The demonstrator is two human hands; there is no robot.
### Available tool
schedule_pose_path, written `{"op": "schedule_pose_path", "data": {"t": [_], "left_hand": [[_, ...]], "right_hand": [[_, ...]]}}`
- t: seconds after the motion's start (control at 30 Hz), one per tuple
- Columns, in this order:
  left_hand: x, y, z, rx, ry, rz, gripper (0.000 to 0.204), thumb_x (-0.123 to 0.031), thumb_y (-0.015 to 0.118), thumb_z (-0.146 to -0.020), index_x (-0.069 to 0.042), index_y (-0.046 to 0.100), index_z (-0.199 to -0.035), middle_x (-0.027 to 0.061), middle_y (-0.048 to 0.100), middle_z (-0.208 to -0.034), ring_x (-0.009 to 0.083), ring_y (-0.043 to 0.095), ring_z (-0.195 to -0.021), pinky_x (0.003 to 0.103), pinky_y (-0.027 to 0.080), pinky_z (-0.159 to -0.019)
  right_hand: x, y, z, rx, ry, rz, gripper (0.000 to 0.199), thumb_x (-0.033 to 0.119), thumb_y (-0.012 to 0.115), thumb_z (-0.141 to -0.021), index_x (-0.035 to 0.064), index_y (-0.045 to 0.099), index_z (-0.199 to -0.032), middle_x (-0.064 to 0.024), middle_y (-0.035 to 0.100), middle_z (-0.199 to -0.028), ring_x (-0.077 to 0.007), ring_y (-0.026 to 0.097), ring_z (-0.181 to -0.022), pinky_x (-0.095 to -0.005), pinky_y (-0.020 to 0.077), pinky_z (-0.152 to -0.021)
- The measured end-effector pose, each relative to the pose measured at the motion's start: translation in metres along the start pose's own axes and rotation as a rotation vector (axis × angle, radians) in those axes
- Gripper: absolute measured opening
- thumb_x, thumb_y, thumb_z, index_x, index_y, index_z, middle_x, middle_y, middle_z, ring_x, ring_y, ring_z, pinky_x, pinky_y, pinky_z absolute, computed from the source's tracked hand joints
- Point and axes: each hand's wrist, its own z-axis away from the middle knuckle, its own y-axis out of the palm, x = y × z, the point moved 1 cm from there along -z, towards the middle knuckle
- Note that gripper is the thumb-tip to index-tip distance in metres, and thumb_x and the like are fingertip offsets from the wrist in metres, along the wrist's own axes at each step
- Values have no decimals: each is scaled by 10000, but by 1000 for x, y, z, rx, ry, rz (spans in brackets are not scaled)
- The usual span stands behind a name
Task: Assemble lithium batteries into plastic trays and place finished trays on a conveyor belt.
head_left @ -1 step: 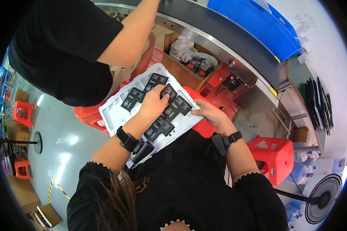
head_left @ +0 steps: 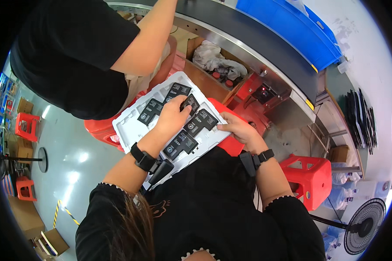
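Note:
A white moulded plastic tray lies tilted in front of me, holding several flat black L-shaped batteries with pale print. My left hand reaches over the tray, its thumb and fingers closed about one battery near the middle. Part of that battery is hidden under the fingers. Around it lie a battery to the left, another at the far side and one nearest me. At the tray's right edge, my right hand pinches the rim, beside a further battery.
Red plastic stools stand under the tray and at my right. A person in black sits close at the left. Beyond runs a dark conveyor belt with a blue bin. A fan is at lower right.

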Motion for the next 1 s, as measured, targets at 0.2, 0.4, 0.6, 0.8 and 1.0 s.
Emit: {"op": "schedule_pose_path", "data": {"t": [0.2, 0.4, 0.6, 0.8, 1.0], "left_hand": [[10, -75, 19, -52, -121, 112, 308, -136, 681, -816, 13, 612, -1076, 25, 618, -837, 77, 549, -739, 229, 452, -667], [55, -163, 64, -159, -548, 186, 201, -44, 642, -829, 18, 619, -1019, 44, 653, -861, 72, 588, -772, 207, 473, -707], [120, -146, 67, -100, -501, 216, 213, -32, 649, -814, 57, 614, -1004, 51, 662, -843, 88, 599, -772, 213, 474, -694], [124, -119, 68, -154, -436, 87, 250, -104, 667, -790, 26, 656, -1003, 92, 664, -904, 166, 618, -797, 280, 477, -745], [108, -106, 81, -255, -96, -306, 261, -133, 643, -795, -21, 645, -1030, 143, 609, -1056, 310, 541, -1072, 380, 426, -911]], "right_hand": [[3, 7, 6, -29, 7, -155, 370, 106, 628, -844, 5, 504, -1178, -81, 591, -1106, -175, 578, -1028, -305, 451, -896], [2, 8, 5, -39, 11, -133, 368, 100, 625, -838, 5, 505, -1173, -61, 588, -1098, -153, 568, -1024, -287, 447, -887], [7, 9, 7, -32, 30, -107, 349, 107, 627, -842, 14, 509, -1156, -49, 581, -1104, -135, 563, -1026, -277, 446, -885], [9, 13, 7, -49, 49, -82, 346, 117, 631, -846, 33, 508, -1158, -37, 583, -1097, -130, 564, -1024, -274, 450, -882], [3, 8, 9, -58, 63, -106, 344, 124, 634, -845, 40, 512, -1155, -30, 582, -1090, -132, 565, -1020, -278, 456, -875]]}}
